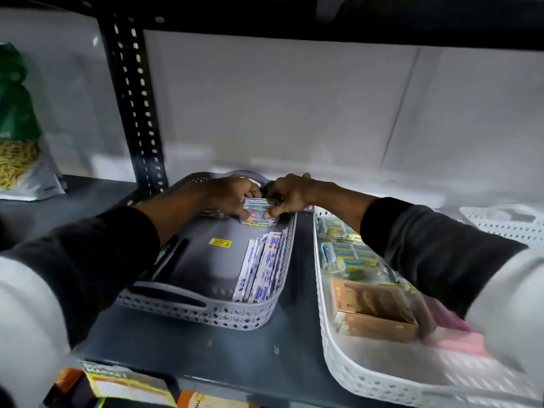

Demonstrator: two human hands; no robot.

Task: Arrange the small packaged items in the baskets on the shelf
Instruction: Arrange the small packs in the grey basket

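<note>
A grey perforated basket (pixel 206 312) sits on the dark shelf. Inside it, along the right wall, lies a row of white flat packets (pixel 262 269). At its far end my left hand (pixel 232 195) and my right hand (pixel 290 194) both grip a small shiny blue-and-white packet (pixel 259 206), held just above the basket floor. More small packets lie under it, partly hidden. A white perforated basket (pixel 332 348) to the right holds yellow-and-blue packets (pixel 347 251), a brown carton (pixel 374 304) and pink packs (pixel 459 340).
A yellow sticker (pixel 220 242) lies on the grey basket's floor. Another white basket (pixel 506 222) stands far right. A bag of yellow noodles (pixel 20 160) stands at far left beside a black perforated shelf post (pixel 135 98). Boxes (pixel 129 384) sit on the shelf below.
</note>
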